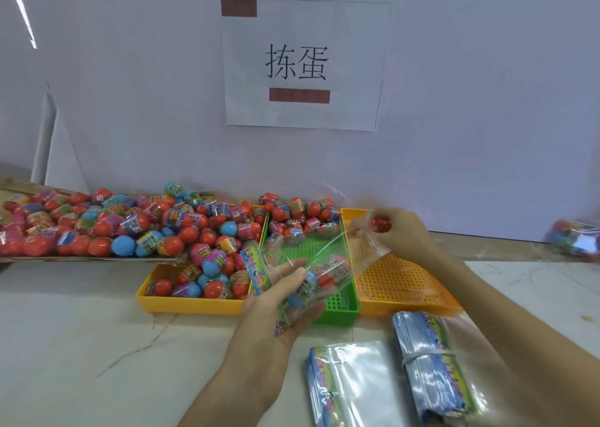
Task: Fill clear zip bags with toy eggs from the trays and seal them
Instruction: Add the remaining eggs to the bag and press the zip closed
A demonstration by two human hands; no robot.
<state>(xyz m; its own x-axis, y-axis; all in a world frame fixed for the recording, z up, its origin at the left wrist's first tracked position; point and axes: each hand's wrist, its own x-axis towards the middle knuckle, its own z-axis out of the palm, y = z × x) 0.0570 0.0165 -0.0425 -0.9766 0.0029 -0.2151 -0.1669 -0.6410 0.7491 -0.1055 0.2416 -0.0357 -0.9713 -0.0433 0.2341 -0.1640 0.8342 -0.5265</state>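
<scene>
My left hand holds a clear zip bag with a colourful printed strip, above the green tray. Inside the bag lie toy eggs, red and blue with printed wraps. My right hand grips a red toy egg at the bag's open mouth, over the orange tray. The yellow tray on the left is heaped with eggs.
A large pile of eggs lies on flat cardboard at the left. Stacks of empty zip bags lie at the lower right. A filled bag rests at the far right. A white wall with a paper sign stands behind.
</scene>
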